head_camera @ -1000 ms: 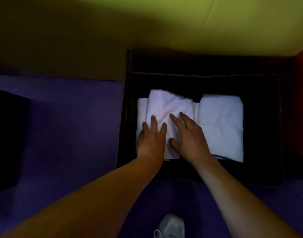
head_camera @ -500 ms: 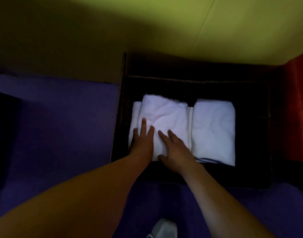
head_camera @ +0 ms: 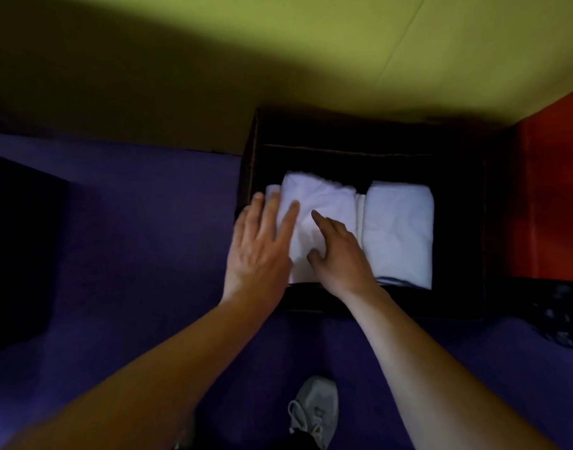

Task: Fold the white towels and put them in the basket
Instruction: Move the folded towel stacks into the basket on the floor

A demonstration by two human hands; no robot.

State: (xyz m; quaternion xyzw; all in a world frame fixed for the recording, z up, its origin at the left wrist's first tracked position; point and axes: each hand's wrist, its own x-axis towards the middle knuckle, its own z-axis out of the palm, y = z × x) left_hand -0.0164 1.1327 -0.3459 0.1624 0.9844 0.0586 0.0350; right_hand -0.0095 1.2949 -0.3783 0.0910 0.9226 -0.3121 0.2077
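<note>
Settling the last folded towel into the dark rectangular basket (head_camera: 369, 151).
Two folded white cotton towels (head_camera: 398, 232) lying side by side inside; best pressed flat and squared with open left hand (head_camera: 259, 248) and flat-fingered, empty right hand (head_camera: 340, 254) on the left stack.

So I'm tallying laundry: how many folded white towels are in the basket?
3 visible: one on top at the left under both hands, one beneath it peeking out, one at the right. More may be hidden underneath.

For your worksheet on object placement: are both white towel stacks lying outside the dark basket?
No, both white towel stacks lie inside the dark basket.
</note>
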